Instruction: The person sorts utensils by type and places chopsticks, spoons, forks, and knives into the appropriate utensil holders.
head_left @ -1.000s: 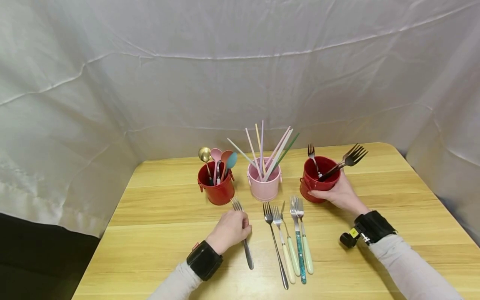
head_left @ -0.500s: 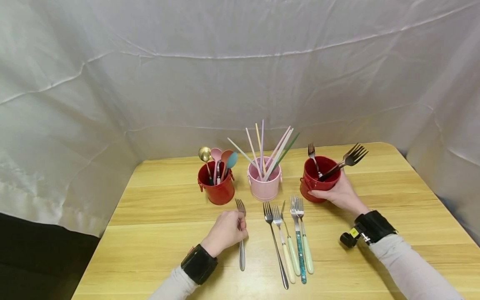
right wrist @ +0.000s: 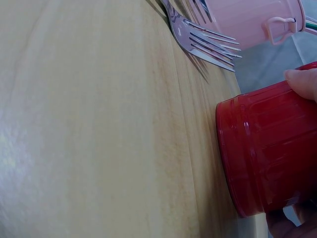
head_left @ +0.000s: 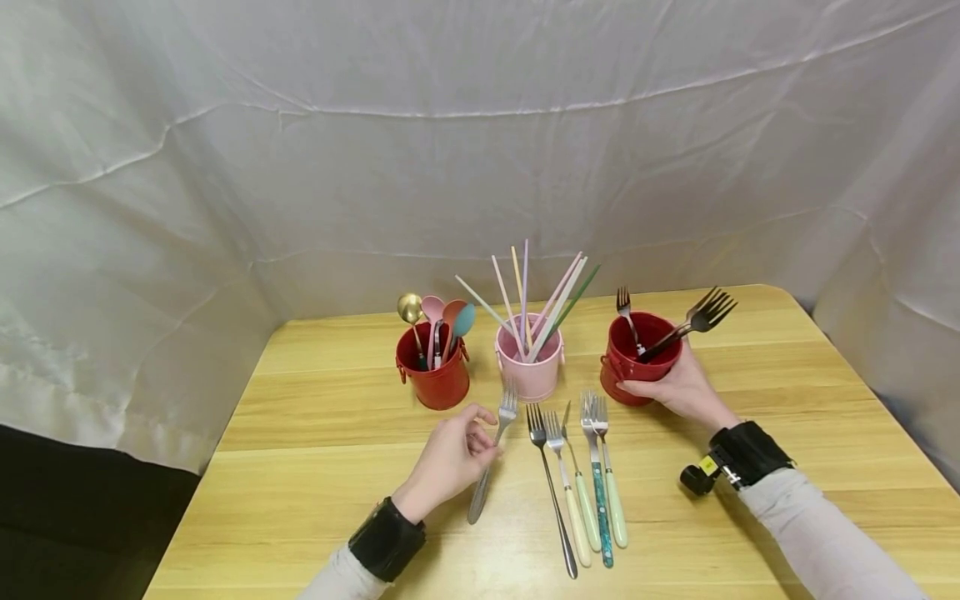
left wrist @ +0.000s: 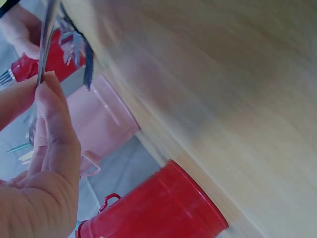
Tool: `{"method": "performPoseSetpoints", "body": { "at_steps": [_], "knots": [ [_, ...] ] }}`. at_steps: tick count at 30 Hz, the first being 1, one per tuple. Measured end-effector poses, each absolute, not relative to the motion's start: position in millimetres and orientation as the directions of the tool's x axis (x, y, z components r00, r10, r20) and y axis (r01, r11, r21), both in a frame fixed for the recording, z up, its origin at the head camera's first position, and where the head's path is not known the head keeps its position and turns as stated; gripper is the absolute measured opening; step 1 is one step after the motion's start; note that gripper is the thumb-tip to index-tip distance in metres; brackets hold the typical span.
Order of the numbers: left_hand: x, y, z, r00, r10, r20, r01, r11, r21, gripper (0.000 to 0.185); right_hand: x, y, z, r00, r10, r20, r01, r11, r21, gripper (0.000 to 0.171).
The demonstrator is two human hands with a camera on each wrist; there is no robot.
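My left hand (head_left: 450,458) pinches a silver fork (head_left: 491,459) by its handle, tines raised toward the pink bucket (head_left: 528,372). In the left wrist view the fingers (left wrist: 52,124) pinch the fork's handle (left wrist: 47,37). My right hand (head_left: 678,387) grips the side of the right red bucket (head_left: 633,367), which holds a dark fork (head_left: 693,318) and a silver fork (head_left: 625,310). The right wrist view shows this red bucket (right wrist: 270,153) with a fingertip (right wrist: 302,82) on it. Several forks (head_left: 581,475) lie in a row on the wooden table (head_left: 315,433) between my hands.
A left red bucket (head_left: 435,375) holds several coloured spoons (head_left: 438,317). The pink bucket holds several pastel chopsticks (head_left: 536,300). White cloth (head_left: 450,150) drapes behind and beside the table. The table's left edge drops to a dark floor (head_left: 75,517).
My left hand has lifted the silver fork off the table and swung it right, its tines now pointing toward the pink bucket. My right hand stays on the red bucket.
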State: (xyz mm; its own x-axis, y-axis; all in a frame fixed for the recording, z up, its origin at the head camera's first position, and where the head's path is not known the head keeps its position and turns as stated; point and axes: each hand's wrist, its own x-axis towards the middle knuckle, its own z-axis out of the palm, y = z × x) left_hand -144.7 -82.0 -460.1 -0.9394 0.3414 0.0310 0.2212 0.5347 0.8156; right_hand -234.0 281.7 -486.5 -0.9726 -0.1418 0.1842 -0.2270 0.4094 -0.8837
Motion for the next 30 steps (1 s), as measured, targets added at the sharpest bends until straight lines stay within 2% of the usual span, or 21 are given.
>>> {"method": "performPoseSetpoints", "body": {
  "at_steps": [6, 14, 21, 30],
  "knots": [
    [-142.7, -79.4, -452.8, -0.934, 0.355, 0.047, 0.217, 0.455, 0.864, 0.019, -233.4, 281.8, -485.9, -0.974, -0.139, 0.181, -0.223, 0.416, -0.882, 0.096],
    [-150.5, -66.6, -435.5, -0.912, 0.378, 0.156, 0.31, 0.389, 0.868, 0.011, -233.2, 282.3, -485.8, -0.973, -0.141, 0.185, -0.227, 0.413, -0.882, 0.095],
    [-170.3, -40.7, -409.3, -0.857, 0.431, 0.282, 0.444, 0.343, 0.828, 0.012, -233.1, 283.2, -486.1, -0.973, -0.142, 0.184, -0.228, 0.422, -0.878, 0.096],
    [-195.8, 7.2, -374.2, -0.797, 0.478, 0.37, 0.538, 0.285, 0.793, 0.012, -233.8, 282.2, -486.7, -0.972, -0.132, 0.194, -0.231, 0.412, -0.882, 0.096]
  ]
}}
